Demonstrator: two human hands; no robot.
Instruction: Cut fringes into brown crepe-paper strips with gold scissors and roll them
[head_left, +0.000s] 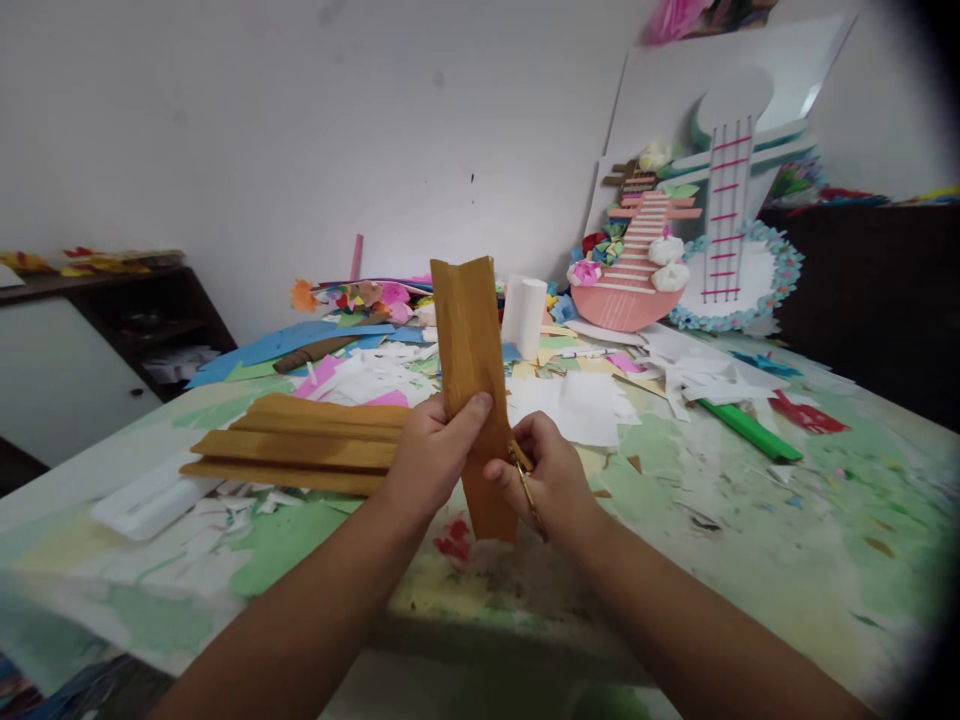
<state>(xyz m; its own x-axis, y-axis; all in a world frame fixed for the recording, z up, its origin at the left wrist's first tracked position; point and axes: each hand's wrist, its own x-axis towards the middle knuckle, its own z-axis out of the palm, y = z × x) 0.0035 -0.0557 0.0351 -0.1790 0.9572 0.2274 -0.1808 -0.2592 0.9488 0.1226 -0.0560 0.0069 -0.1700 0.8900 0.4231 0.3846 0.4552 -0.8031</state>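
Both hands are close together above the near edge of the bench point(780, 570), with a creased strip of brown paper point(472, 340) upright between them. Behind everything rises a pale wall point(262, 130). The bench spreads across most of the view, its surface blotched with green and yellow. A dark cabinet point(885, 300) stands at the right. On the bench's far right side a white guitar-shaped cutout point(727, 262) with a blue flower border leans next to a smaller pink one point(630, 290). Folded brown paper point(292, 440) lies to the left, its right end hidden by the left hand point(429, 452). Loose white sheets point(589, 405) lie beyond the right hand point(551, 475), and a white roll point(529, 318) stands upright just right of the strip's top. Paper flowers point(394, 298) crowd the far side, partly blocked by the strip. A green strip point(750, 430) lies farther right, near a red scrap point(808, 412); a small red patch point(454, 540) shows beside the strip's lower end.

The left hand is clamped on the strip, thumb pressed flat across its front. The right hand's fingers curl closed around what look like gold-coloured scissors point(531, 495) at the strip's right edge; their blades cannot be made out.
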